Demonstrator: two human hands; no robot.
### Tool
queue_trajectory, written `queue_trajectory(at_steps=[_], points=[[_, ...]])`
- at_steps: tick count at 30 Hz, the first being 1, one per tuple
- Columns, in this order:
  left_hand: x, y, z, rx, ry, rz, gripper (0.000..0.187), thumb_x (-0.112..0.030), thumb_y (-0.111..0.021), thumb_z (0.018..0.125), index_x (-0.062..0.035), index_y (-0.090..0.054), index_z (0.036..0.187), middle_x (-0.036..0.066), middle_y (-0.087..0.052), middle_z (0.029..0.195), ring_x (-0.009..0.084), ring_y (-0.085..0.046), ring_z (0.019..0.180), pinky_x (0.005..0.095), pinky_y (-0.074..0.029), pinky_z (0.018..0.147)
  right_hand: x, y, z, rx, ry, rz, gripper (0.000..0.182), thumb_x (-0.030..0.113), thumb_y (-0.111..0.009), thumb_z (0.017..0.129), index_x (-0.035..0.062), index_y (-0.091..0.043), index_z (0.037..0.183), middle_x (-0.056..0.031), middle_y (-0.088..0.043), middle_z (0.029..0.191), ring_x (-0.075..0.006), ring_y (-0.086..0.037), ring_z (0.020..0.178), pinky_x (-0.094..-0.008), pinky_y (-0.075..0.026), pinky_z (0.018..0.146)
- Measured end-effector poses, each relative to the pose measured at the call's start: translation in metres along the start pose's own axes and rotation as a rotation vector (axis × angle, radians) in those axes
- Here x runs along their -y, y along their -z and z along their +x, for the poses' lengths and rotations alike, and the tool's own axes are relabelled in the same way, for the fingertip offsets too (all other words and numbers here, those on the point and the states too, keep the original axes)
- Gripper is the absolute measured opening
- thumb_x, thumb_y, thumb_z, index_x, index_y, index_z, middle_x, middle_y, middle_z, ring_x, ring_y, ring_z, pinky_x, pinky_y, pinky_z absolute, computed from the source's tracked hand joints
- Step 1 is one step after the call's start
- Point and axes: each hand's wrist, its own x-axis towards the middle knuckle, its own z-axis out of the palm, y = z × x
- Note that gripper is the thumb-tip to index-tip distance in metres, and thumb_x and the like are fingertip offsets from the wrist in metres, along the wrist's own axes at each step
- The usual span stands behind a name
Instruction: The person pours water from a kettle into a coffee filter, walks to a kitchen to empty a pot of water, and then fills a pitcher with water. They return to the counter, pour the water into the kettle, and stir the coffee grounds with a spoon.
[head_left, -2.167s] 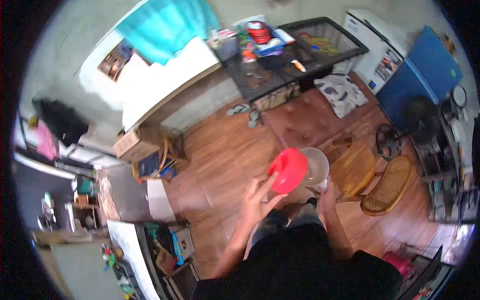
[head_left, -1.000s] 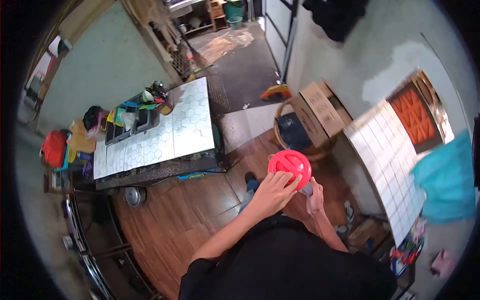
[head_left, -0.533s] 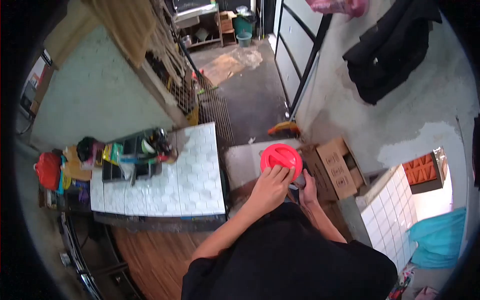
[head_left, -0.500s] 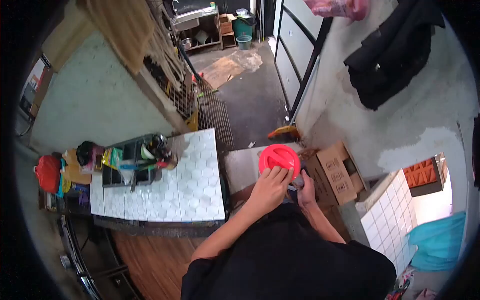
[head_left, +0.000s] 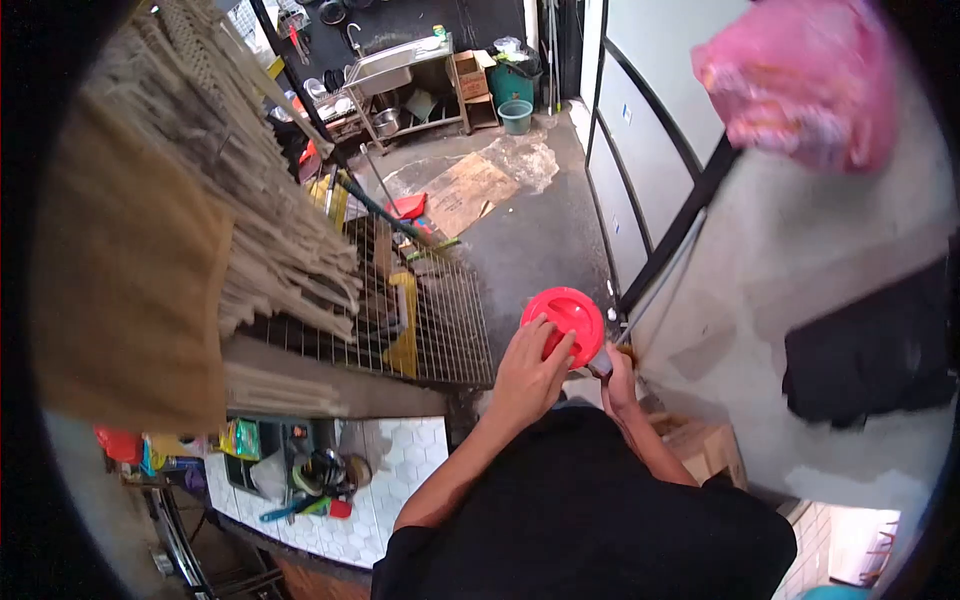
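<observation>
A round red lid (head_left: 584, 312) sits on top of a container that is mostly hidden beneath it. My left hand (head_left: 528, 368) lies over the lid, its fingers bent onto the raised grip in the middle. Just right of the lid, my right hand (head_left: 619, 382) is wrapped round the side of the container (head_left: 601, 361), of which only a small pale part shows. Both hands are in front of my chest.
A tiled counter (head_left: 405, 450) with a dark tray of utensils lies at lower left. Wire mesh (head_left: 450, 320) and hanging cloths (head_left: 130, 270) are on the left. A cardboard box (head_left: 705, 447) stands at right; a sink (head_left: 385, 75) and green bucket (head_left: 515, 116) are ahead.
The view has tilted up and moved forward, so the sink area looks nearer and the counter sits lower. Both hands still hold the lidded container; the fingers on the lid have shifted slightly.
</observation>
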Motion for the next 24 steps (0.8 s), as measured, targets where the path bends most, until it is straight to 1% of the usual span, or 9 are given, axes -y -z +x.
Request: queue_trajectory(at_steps=[1, 3, 4, 5, 8, 11, 16, 18, 24], points=[[0.015, -0.002, 0.021, 0.01, 0.02, -0.044, 0.041, -0.013, -0.066, 0.08, -0.0019, -0.058, 0.118, 0.022, -0.052, 0.119, 0.038, -0.048, 0.117, 0.0449, -0.039, 0.099, -0.002, 0.001, 0.027, 0.064, 0.003, -0.017, 0.029, 0.031, -0.049, 0.095, 0.0087, -0.061, 0.08, 0.0018, -0.058, 0.074, -0.0073, -0.051, 0.065, -0.0247, -0.039, 0.059], [0.049, -0.011, 0.061, 0.044, 0.031, -0.094, 0.044, -0.016, -0.067, 0.08, -0.0015, -0.057, 0.12, 0.027, -0.047, 0.128, 0.0411, -0.045, 0.122, 0.046, -0.036, 0.104, 0.01, -0.016, 0.075, -0.053, -0.015, -0.001, 0.027, 0.031, -0.051, 0.094, 0.0104, -0.059, 0.078, 0.0033, -0.054, 0.07, -0.0072, -0.046, 0.061, -0.0249, -0.034, 0.055], [0.068, -0.017, 0.079, 0.032, 0.032, -0.082, 0.044, -0.016, -0.067, 0.08, -0.0015, -0.057, 0.12, 0.027, -0.047, 0.128, 0.0411, -0.045, 0.122, 0.046, -0.036, 0.104, 0.015, -0.029, 0.098, -0.136, -0.048, 0.041, 0.026, 0.031, -0.052, 0.094, 0.0108, -0.059, 0.077, 0.0035, -0.053, 0.069, -0.0073, -0.045, 0.06, -0.0253, -0.033, 0.055], [0.087, -0.026, 0.097, 0.046, 0.022, -0.061, 0.044, -0.018, -0.066, 0.081, -0.0013, -0.057, 0.12, 0.027, -0.047, 0.128, 0.0411, -0.046, 0.121, 0.0458, -0.036, 0.104, 0.016, -0.027, 0.127, -0.031, 0.004, -0.022, 0.026, 0.031, -0.054, 0.093, 0.0108, -0.058, 0.078, 0.0033, -0.052, 0.069, -0.0079, -0.045, 0.059, -0.0249, -0.033, 0.054], [0.145, -0.051, 0.146, 0.042, 0.004, -0.04, 0.044, -0.022, -0.065, 0.082, -0.0011, -0.057, 0.12, 0.027, -0.047, 0.128, 0.0407, -0.046, 0.121, 0.0451, -0.037, 0.103, 0.02, -0.056, 0.195, -0.131, 0.017, 0.001, 0.029, 0.032, -0.051, 0.095, 0.0114, -0.055, 0.075, 0.0025, -0.05, 0.067, -0.0068, -0.043, 0.057, -0.0237, -0.032, 0.053], [0.21, -0.071, 0.2, 0.108, -0.054, -0.062, 0.044, -0.026, -0.067, 0.081, -0.0019, -0.058, 0.117, 0.026, -0.048, 0.128, 0.039, -0.046, 0.121, 0.0446, -0.037, 0.103, 0.024, -0.085, 0.256, -0.065, 0.024, 0.005, 0.031, 0.032, -0.048, 0.096, 0.0119, -0.052, 0.072, 0.0028, -0.047, 0.065, -0.0068, -0.04, 0.056, -0.0238, -0.03, 0.053], [0.317, -0.091, 0.289, 0.175, -0.136, -0.128, 0.042, -0.027, -0.066, 0.082, -0.0031, -0.058, 0.116, 0.024, -0.048, 0.128, 0.0384, -0.046, 0.122, 0.0445, -0.037, 0.103, 0.016, -0.14, 0.369, -0.082, 0.065, 0.087, 0.03, 0.03, -0.046, 0.097, 0.0109, -0.051, 0.074, 0.0035, -0.043, 0.064, -0.0067, -0.035, 0.053, -0.0242, -0.028, 0.051], [0.35, -0.092, 0.327, 0.206, -0.163, -0.165, 0.042, -0.027, -0.065, 0.083, -0.0033, -0.058, 0.116, 0.024, -0.048, 0.128, 0.0382, -0.046, 0.122, 0.0444, -0.036, 0.104, 0.024, -0.166, 0.405, -0.122, 0.078, 0.099, 0.027, 0.028, -0.042, 0.097, 0.0105, -0.047, 0.077, 0.0038, -0.037, 0.059, -0.0063, -0.032, 0.051, -0.0233, -0.024, 0.049], [0.445, -0.106, 0.438, 0.217, -0.255, -0.193, 0.041, -0.023, -0.064, 0.084, -0.0031, -0.057, 0.119, 0.023, -0.049, 0.127, 0.0361, -0.047, 0.121, 0.0447, -0.037, 0.104, 0.04, -0.225, 0.523, -0.208, 0.121, 0.223, 0.029, 0.028, -0.046, 0.097, 0.0108, -0.049, 0.074, 0.0031, -0.043, 0.065, -0.0056, -0.034, 0.053, -0.0227, -0.026, 0.051]])
